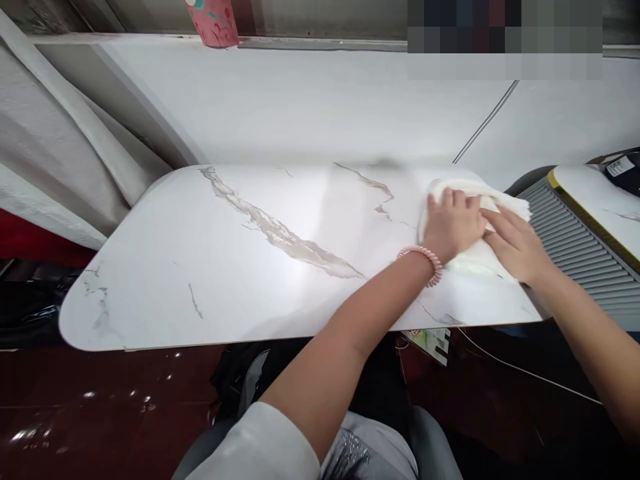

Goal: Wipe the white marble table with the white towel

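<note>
Pressing down on a white cloth (475,220) with both hands, I have it bunched at the right end of the marble-patterned counter (240,267), in the right-middle of the frame. My left hand (450,223) lies flat on top of it, fingers spread and slightly curled over the folds, a pink coiled band (424,260) on that wrist. My right hand (515,243) lies palm down on the cloth's near right side, fingers overlapping the left hand's; neither hand is clenched, both pin the cloth against the surface.

The cloth sits close to the counter's rounded right corner, so I judge a hard push toward the right of the frame could carry it over the edge, into the gap beside the grey ribbed panel (580,247). A thin white cable (525,373) hangs below the front edge at lower right; my right forearm passes just above it and could snag it. The pink patterned cup (213,21) on the ledge at the top of the frame stands well apart from my hands.

Much of the cloth is hidden under my palms, so I cannot tell how it is folded or whether it is damp. The cup is cut off by the top edge. A blurred block covers the upper right. A dark object at the far right edge is only partly in view, and what lies under the counter is too dark to make out.
</note>
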Motion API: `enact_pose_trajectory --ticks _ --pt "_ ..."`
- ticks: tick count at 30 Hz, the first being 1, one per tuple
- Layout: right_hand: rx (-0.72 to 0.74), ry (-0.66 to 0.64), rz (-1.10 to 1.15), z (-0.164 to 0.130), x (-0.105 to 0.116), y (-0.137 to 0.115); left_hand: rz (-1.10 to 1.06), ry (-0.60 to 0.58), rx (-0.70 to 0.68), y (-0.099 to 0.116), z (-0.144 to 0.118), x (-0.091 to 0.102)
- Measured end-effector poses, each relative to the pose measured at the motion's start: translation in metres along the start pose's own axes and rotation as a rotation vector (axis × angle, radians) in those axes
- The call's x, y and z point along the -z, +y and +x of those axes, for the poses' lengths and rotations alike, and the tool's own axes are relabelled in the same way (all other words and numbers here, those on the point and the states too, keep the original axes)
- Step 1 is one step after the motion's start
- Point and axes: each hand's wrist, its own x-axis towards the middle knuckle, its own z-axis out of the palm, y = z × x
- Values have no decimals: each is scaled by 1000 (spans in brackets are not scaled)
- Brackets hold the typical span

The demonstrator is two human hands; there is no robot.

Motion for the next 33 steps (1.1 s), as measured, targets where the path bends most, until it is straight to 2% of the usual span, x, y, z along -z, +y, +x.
enact_pose_trajectory --ticks 3,6,10,14,16,18,21,23,25,28,31,33 --pt "-109 2 -50 -34 18 1 7 -28 -74 25 -6 -6" --pt "-184 -7 -119 -50 24 -22 -30 -97 -149 27 -14 -2" --pt "-280 -11 -224 -55 17 -61 -41 -165 -226 12 -26 11" --pt "-385 47 -287 -49 2 -107 -77 -241 -311 -17 -35 22" --pt "-403 39 -303 -40 -8 -132 -104 -252 -330 -43 -38 28" --pt "-372 9 -274 -24 -22 -158 -148 -265 -329 -77 -41 37" --pt "-247 -25 -136 12 -56 -200 -223 -249 -279 -142 -55 60" --pt "-140 -56 -10 40 -85 -235 -233 -192 -190 -191 -76 82" --pt "-42 -95 110 65 -114 -280 -196 -141 -66 -238 -108 110" --pt "67 -82 247 86 -145 -366 -118 -70 124 -298 -173 158" --pt "162 -160 260 83 -152 -454 -71 -2 301 -337 -246 206" --pt "229 -213 223 73 -149 -500 -41 24 398 -348 -290 231"
